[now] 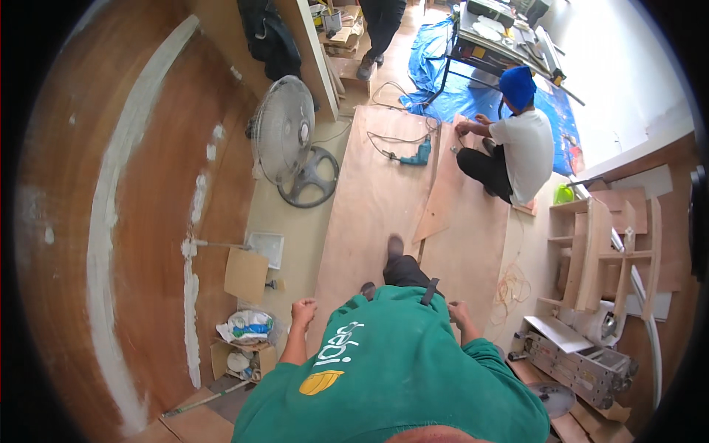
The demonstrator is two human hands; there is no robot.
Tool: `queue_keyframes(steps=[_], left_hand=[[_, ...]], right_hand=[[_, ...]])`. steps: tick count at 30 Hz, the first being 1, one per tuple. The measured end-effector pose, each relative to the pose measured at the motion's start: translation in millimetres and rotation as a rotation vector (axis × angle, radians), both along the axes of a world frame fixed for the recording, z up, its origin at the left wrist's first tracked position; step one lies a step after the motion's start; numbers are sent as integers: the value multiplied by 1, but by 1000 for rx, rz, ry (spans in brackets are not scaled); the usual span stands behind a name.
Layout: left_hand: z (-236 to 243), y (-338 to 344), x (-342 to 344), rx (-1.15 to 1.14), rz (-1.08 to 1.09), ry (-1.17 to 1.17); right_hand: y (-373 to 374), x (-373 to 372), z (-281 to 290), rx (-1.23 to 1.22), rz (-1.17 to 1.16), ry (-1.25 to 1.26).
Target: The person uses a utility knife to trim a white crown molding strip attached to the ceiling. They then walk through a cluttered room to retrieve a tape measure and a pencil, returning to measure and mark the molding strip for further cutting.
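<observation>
I look down on my own green top and dark trousers as I step across plywood sheets [373, 199] laid on the floor. My left hand [303, 310] hangs at my side with its fingers curled and nothing in it. At my other side, my right hand [458, 313] is likewise curled and holds nothing. One foot [395, 245] is stretched forward on the plywood. Neither hand touches anything.
A pedestal fan [286, 140] stands ahead on the left. A blue power drill [417, 156] lies on the plywood. A person in a white shirt and blue head covering [517, 140] crouches over a board. A folded ladder [580, 362] and wooden shelving [598, 258] are on the right.
</observation>
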State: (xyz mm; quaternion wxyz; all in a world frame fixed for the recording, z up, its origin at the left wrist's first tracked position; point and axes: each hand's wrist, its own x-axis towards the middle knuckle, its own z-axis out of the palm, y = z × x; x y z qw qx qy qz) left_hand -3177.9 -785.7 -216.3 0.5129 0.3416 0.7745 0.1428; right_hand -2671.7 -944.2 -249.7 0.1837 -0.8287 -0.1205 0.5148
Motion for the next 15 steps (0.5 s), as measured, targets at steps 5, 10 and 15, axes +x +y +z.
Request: queue_keyframes(steps=[5,10,15], left_hand=[[39,181,81,227,-48,-16],[43,299,151,277,-360,182],[82,408,226,311,-487,238]], right_hand=[[130,50,-27,-21,-23,16],[328,115,-35,136,-1,-27],[526,160,-2,353,232,-161]])
